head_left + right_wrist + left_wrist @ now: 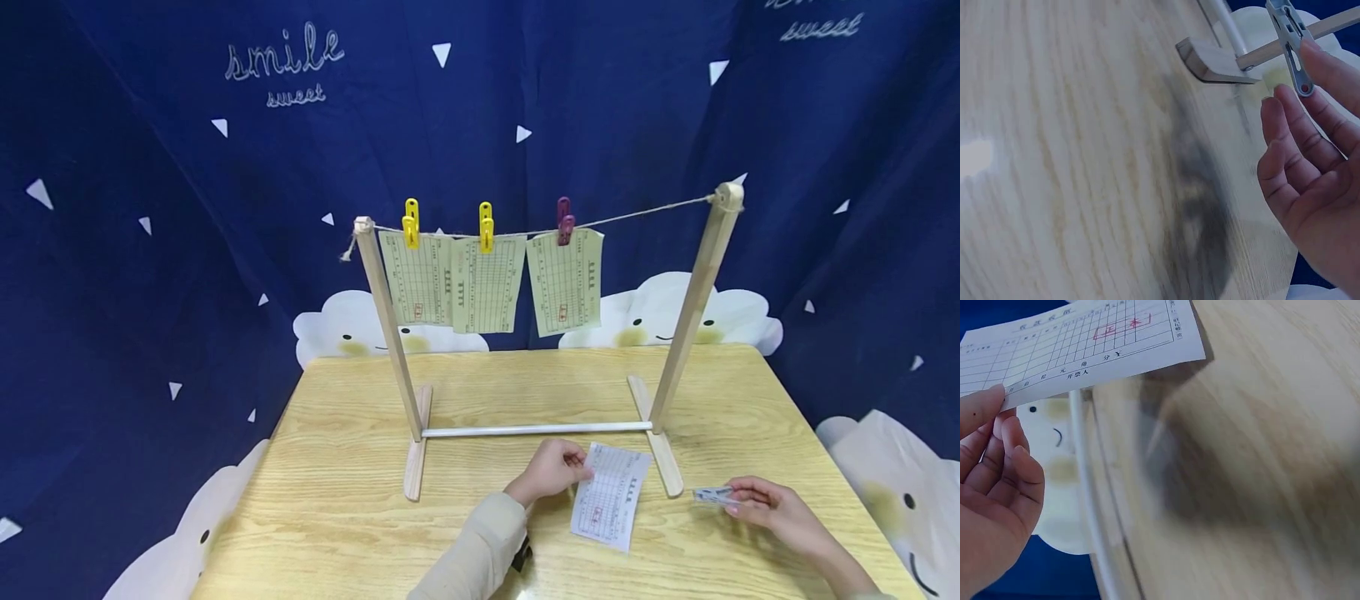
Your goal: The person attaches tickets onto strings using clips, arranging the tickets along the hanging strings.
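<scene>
My left hand (pixel 553 471) pinches a printed receipt slip (pixel 611 497) by its edge, in front of the wooden rack. A red stamp box shows on the slip, which tilts above the table in the left wrist view. Out to the right, my right hand (pixel 776 510) holds a grey clothespin (pixel 714 495) between thumb and fingers; its slotted body (pixel 1291 47) is plain in the right wrist view. From the rack's string (pixel 645 214) hang three similar slips, two under yellow clothespins (pixel 486 227) and one (pixel 566 283) under a purple clothespin (pixel 565 222).
The rack's left post (pixel 390 333) and right post (pixel 693 312) stand on wooden feet, joined low by a white rod (pixel 536 430). A small black object (pixel 521 554) lies partly behind my left forearm. Behind the table (pixel 337 517) hangs a dark blue curtain (pixel 187 275).
</scene>
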A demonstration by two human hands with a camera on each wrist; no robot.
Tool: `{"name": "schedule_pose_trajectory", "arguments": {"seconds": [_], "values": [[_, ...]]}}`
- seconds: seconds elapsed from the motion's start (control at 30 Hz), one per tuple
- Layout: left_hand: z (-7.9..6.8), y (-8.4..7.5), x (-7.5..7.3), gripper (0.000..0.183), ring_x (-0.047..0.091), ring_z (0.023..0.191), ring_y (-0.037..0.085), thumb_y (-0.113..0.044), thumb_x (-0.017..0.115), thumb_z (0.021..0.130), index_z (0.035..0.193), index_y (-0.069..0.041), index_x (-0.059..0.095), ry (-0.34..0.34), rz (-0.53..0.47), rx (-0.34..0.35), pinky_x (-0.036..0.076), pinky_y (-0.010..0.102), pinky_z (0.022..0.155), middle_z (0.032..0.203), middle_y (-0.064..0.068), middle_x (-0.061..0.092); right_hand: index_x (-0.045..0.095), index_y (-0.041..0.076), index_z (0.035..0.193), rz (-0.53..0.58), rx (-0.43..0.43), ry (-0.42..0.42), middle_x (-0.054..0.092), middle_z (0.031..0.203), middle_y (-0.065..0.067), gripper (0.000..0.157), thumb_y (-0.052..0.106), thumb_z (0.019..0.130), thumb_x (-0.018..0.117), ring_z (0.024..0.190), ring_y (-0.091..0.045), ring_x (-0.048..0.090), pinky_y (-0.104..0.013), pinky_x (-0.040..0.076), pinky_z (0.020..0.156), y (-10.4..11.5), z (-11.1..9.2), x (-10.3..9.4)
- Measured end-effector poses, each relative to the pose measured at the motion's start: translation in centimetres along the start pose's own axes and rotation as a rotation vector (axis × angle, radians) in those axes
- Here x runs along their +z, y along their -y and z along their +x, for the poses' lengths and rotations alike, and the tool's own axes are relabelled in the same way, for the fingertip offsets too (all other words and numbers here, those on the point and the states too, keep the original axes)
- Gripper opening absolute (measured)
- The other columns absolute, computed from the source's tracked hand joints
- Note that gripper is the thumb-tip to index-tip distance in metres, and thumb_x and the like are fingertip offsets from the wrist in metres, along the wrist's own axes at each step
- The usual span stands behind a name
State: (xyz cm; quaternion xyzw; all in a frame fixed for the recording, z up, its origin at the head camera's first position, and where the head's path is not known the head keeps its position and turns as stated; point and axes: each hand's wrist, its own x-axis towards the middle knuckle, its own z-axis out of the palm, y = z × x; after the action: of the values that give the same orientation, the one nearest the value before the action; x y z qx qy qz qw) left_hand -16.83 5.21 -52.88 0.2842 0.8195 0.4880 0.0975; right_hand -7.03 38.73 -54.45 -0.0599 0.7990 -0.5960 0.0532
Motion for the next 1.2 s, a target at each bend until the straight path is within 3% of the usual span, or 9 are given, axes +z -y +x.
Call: {"name": "schedule_pose_trajectory", "arguments": {"seconds": [0.37, 0.43, 0.63, 0.7, 0.8, 0.93, 1.2], "values": [[0.8, -2.3, -1.3, 0.007, 0.046, 0.060, -0.004, -0.001, 0.070, 0.075, 0.071, -0.001, 0.064, -0.013, 0.028, 0.154, 0.044, 0.012, 0.056, 0.064, -0.002, 0.058, 0.060, 0.013, 0.102, 0.026, -0.004, -0.137, 0.061, 0.086, 0.010, 0.029, -0.007, 0.081, 0.060, 0.074, -0.004, 0.058, -0.021, 0.048, 0.061, 1.7, 0.7, -0.3], [1.0, -2.9, -1.5, 0.006, 0.046, 0.059, -0.004, -0.001, 0.070, 0.075, 0.072, 0.000, 0.065, -0.009, 0.011, 0.165, 0.044, 0.012, 0.056, 0.065, 0.000, 0.059, 0.059, 0.012, 0.104, 0.020, -0.017, -0.147, 0.062, 0.087, 0.008, 0.029, -0.005, 0.081, 0.062, 0.075, -0.004, 0.059, -0.022, 0.049, 0.061, 0.2, 1.1, -1.1], [1.3, -4.1, -2.2, 0.004, 0.046, 0.060, -0.002, 0.000, 0.069, 0.077, 0.078, 0.003, 0.067, 0.009, -0.040, 0.127, 0.044, 0.014, 0.057, 0.069, 0.004, 0.062, 0.054, 0.009, 0.112, -0.045, -0.043, -0.224, 0.064, 0.092, 0.005, 0.033, 0.002, 0.082, 0.065, 0.080, -0.003, 0.061, -0.022, 0.050, 0.063, -8.5, 3.0, -4.1], [1.3, -4.4, -2.4, 0.004, 0.046, 0.060, -0.002, -0.001, 0.069, 0.077, 0.079, 0.002, 0.067, 0.010, -0.037, 0.115, 0.044, 0.014, 0.057, 0.069, 0.003, 0.062, 0.052, 0.006, 0.116, -0.080, -0.038, -0.243, 0.063, 0.095, 0.001, 0.036, 0.005, 0.083, 0.065, 0.081, -0.005, 0.061, -0.023, 0.051, 0.064, -10.1, 3.5, -4.8], [1.5, -4.8, -2.5, 0.004, 0.045, 0.060, -0.003, -0.002, 0.069, 0.077, 0.078, 0.001, 0.067, 0.005, -0.023, 0.116, 0.043, 0.013, 0.056, 0.068, 0.001, 0.061, 0.050, 0.003, 0.119, -0.132, -0.063, -0.257, 0.062, 0.097, -0.003, 0.039, 0.008, 0.083, 0.065, 0.083, -0.009, 0.061, -0.023, 0.051, 0.065, -11.0, 3.9, -5.7], [1.6, -5.1, -2.8, 0.004, 0.045, 0.058, -0.002, -0.001, 0.069, 0.077, 0.076, 0.002, 0.066, -0.008, -0.015, 0.133, 0.042, 0.013, 0.055, 0.067, 0.002, 0.060, 0.051, 0.001, 0.119, -0.098, -0.103, -0.253, 0.062, 0.098, -0.002, 0.040, 0.005, 0.082, 0.065, 0.084, -0.007, 0.061, -0.021, 0.050, 0.066, -10.2, 4.3, -5.9], [1.7, -5.3, -3.5, 0.004, 0.045, 0.059, -0.003, -0.001, 0.069, 0.076, 0.078, 0.002, 0.067, -0.034, 0.012, 0.161, 0.043, 0.013, 0.055, 0.067, 0.002, 0.061, 0.053, 0.003, 0.120, -0.120, -0.122, -0.253, 0.062, 0.100, -0.006, 0.039, 0.009, 0.083, 0.065, 0.084, -0.011, 0.062, -0.023, 0.051, 0.066, -11.4, 6.0, -6.3]]}}
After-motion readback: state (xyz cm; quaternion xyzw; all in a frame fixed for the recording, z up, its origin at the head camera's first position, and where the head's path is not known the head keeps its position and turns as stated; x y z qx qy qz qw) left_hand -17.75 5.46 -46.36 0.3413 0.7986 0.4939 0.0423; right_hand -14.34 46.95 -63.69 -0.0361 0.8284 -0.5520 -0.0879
